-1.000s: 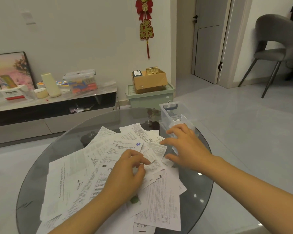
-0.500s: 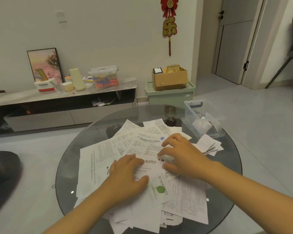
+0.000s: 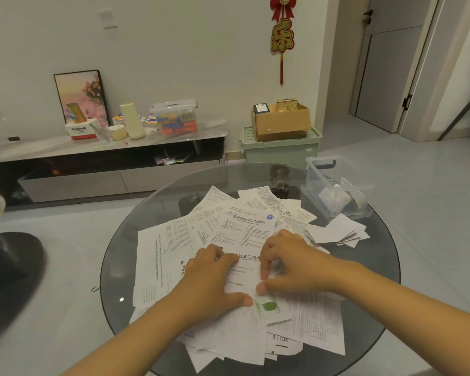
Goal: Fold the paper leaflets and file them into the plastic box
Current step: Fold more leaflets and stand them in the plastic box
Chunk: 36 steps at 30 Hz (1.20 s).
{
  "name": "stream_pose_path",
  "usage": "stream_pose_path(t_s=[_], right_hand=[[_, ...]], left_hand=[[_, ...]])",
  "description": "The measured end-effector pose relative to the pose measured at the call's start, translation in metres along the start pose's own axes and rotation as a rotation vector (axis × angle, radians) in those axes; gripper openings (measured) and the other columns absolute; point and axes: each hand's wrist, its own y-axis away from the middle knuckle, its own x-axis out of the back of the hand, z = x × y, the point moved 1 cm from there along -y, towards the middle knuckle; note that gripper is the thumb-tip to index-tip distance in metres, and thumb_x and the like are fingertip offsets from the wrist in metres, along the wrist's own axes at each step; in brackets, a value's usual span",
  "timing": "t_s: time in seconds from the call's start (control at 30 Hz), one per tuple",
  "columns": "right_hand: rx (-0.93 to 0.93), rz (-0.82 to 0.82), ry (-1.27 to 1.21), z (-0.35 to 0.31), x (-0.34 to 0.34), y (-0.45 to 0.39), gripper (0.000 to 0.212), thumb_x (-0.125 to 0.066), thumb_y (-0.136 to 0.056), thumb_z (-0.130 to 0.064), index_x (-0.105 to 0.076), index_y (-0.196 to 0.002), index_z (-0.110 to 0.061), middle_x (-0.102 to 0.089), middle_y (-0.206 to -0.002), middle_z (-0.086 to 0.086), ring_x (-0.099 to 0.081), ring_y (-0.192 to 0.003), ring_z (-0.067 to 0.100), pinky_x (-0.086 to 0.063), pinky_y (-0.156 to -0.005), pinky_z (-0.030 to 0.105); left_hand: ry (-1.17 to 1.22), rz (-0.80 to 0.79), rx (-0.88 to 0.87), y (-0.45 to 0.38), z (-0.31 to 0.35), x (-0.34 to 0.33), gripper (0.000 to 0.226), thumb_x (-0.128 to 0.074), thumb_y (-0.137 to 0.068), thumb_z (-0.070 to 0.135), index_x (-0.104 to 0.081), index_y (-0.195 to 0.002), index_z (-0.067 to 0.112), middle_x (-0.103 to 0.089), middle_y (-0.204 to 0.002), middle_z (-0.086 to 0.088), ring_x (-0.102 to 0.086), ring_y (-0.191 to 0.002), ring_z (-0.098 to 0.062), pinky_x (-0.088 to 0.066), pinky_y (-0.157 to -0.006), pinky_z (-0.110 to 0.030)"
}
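A loose heap of printed paper leaflets covers the round glass table. My left hand lies flat on the top leaflet with the green mark, fingers spread. My right hand rests beside it on the same sheet, thumb and fingertips curled and pinching at the paper. A clear plastic box stands open at the table's far right with some folded paper inside. A few folded leaflets lie in a small stack just in front of the box.
A low TV bench along the wall carries a picture frame, bottles and a lidded container. A green storage bin with a cardboard box on top stands behind the table. A dark round chair base is at the left.
The view swung left and down. My right hand came back from near the plastic box to the middle of the heap. Both hands now press on the green-marked leaflet.
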Motion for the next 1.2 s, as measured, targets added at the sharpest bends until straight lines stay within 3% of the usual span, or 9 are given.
stream_pose_path(t_s=[0.17,0.33,0.5,0.63,0.77,0.87,0.97,1.1,1.2], right_hand=[[-0.085,0.072,-0.033,-0.002,-0.003,0.002,0.013,-0.066,-0.082,-0.031,-0.06,-0.076,-0.023,-0.055,-0.099,-0.008,-0.039,-0.099,0.009,-0.035,-0.086,0.023],[-0.41,0.229,-0.264,0.007,0.01,0.005,0.013,-0.062,-0.082,-0.02,-0.056,-0.071,-0.017,-0.062,-0.077,-0.007,-0.056,-0.075,0.012,-0.048,-0.067,0.028],[-0.54,0.263,-0.44,0.015,0.013,0.012,0.013,-0.059,-0.083,-0.012,-0.052,-0.074,-0.017,-0.059,-0.072,-0.006,-0.057,-0.06,0.009,-0.046,-0.056,0.022],[-0.574,0.34,-0.638,0.016,0.013,0.022,0.013,-0.057,-0.086,-0.007,-0.059,-0.085,-0.02,-0.064,-0.077,-0.001,-0.062,-0.05,0.007,-0.047,-0.048,0.016],[-0.55,0.265,-0.822,0.011,0.015,0.032,0.019,-0.055,-0.089,-0.004,-0.072,-0.087,-0.012,-0.072,-0.077,0.006,-0.064,-0.051,0.007,-0.041,-0.042,0.015],[-0.539,0.18,-1.056,0.009,0.016,0.04,0.016,-0.056,-0.089,-0.004,-0.071,-0.093,-0.003,-0.074,-0.087,0.014,-0.071,-0.073,0.023,-0.049,-0.048,0.019],[-0.51,0.198,-1.214,0.005,0.019,0.044,0.019,-0.052,-0.091,-0.005,-0.068,-0.093,0.004,-0.072,-0.081,0.017,-0.069,-0.066,0.024,-0.05,-0.05,0.023],[-0.409,0.313,-0.963,0.002,0.02,0.044,0.023,-0.049,-0.09,-0.007,-0.068,-0.101,-0.014,-0.068,-0.073,0.003,-0.064,-0.06,0.015,-0.048,-0.053,0.021],[-0.267,0.398,-0.434,0.002,0.015,0.038,0.025,-0.056,-0.087,-0.013,-0.066,-0.102,-0.03,-0.061,-0.08,-0.014,-0.059,-0.072,0.004,-0.045,-0.065,0.011]], left_hand=[[0.07,0.128,-0.037,-0.001,0.008,-0.001,0.068,-0.059,-0.079,0.062,-0.034,-0.138,0.038,-0.03,-0.128,0.013,-0.028,-0.121,-0.01,-0.024,-0.097,-0.021],[0.078,0.286,-0.095,-0.001,0.018,0.003,0.059,-0.052,-0.084,0.061,-0.036,-0.136,0.04,-0.022,-0.136,0.018,-0.013,-0.125,-0.008,-0.016,-0.104,-0.022],[0.01,0.348,-0.181,-0.001,0.025,-0.004,0.085,-0.026,-0.066,0.082,-0.027,-0.141,0.042,-0.007,-0.151,0.018,0.007,-0.136,-0.002,0.013,-0.115,-0.036],[0.094,0.258,-0.207,-0.004,0.025,-0.007,0.091,-0.04,-0.06,0.086,-0.024,-0.141,0.047,-0.011,-0.142,0.025,-0.013,-0.133,-0.005,-0.009,-0.107,-0.024],[0.15,0.144,-0.243,-0.002,0.03,-0.009,0.072,-0.064,-0.071,0.066,-0.035,-0.134,0.047,-0.028,-0.127,0.026,-0.026,-0.119,0.0,-0.026,-0.1,-0.019],[0.25,0.174,-0.239,-0.005,0.032,-0.014,0.043,-0.066,-0.075,0.058,-0.053,-0.113,0.042,-0.045,-0.113,0.025,-0.041,-0.105,0.004,-0.036,-0.089,-0.016],[0.421,0.253,-0.152,-0.007,0.031,-0.01,0.008,-0.063,-0.086,0.034,-0.061,-0.085,0.026,-0.059,-0.086,0.014,-0.052,-0.078,0.004,-0.039,-0.069,-0.013],[0.506,0.286,-0.041,-0.008,0.028,-0.004,0.015,-0.059,-0.089,0.027,-0.054,-0.075,0.027,-0.057,-0.067,0.01,-0.049,-0.059,0.002,-0.036,-0.055,-0.012],[0.527,0.251,0.035,-0.013,0.025,-0.005,0.022,-0.063,-0.087,0.024,-0.051,-0.102,0.033,-0.059,-0.084,0.009,-0.053,-0.071,-0.002,-0.043,-0.066,-0.015]])
